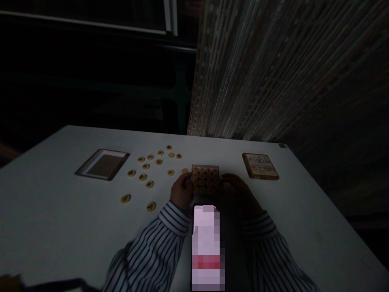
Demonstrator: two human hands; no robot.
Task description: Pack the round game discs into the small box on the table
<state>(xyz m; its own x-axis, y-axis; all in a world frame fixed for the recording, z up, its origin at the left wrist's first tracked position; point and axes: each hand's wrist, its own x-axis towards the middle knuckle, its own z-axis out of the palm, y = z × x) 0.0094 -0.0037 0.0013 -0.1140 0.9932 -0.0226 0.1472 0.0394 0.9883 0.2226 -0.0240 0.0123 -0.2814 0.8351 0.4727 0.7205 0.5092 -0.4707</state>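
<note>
Gripping piece tray (206,179) at its sides, left hand (182,191) and right hand (243,195); loose pieces (146,166) toward desk's (67,227) far-left corner, box (260,166) near far-right corner.

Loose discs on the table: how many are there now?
15: two discs nearest the person, one just beyond the left hand, twelve scattered between that one and the tray. Either hand may hide more.

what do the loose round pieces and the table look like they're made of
Loose round pieces: probably wood, perhaps plastic; pale tan with dark markings, smooth-looking.
Table: perhaps laminate or painted board; plain, pale, flat top with no visible grain.
</note>
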